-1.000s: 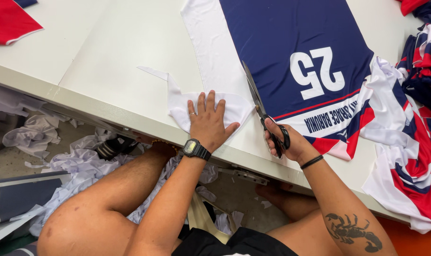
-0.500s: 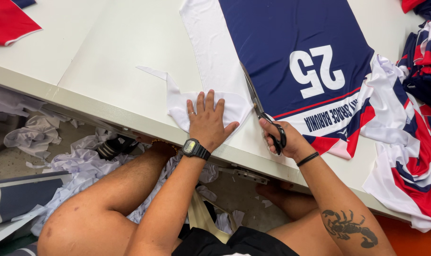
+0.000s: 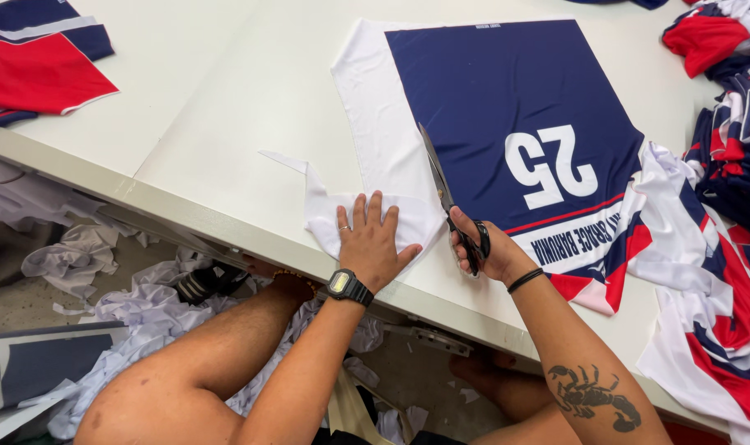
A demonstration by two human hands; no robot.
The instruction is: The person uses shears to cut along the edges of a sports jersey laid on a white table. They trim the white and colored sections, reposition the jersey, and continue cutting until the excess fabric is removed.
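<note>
A navy printed fabric panel point(image 3: 507, 107) with a white number and red and white stripes lies flat on the white table point(image 3: 227, 99). My right hand point(image 3: 486, 247) grips black-handled scissors point(image 3: 445, 194) whose blades run along the line between the navy print and its white margin point(image 3: 375, 107). My left hand point(image 3: 371, 239), with a black wristwatch, presses flat on the white offcut at the table's near edge.
Piles of red, white and navy printed fabric lie at the right edge point(image 3: 721, 247) and far left corner point(image 3: 37, 58). White fabric scraps point(image 3: 136, 305) cover the floor under the table, beside my bare knee and a black sandal point(image 3: 206, 280).
The scissors have advanced a little farther along the edge of the navy print. My left hand stays pressed on the white offcut.
</note>
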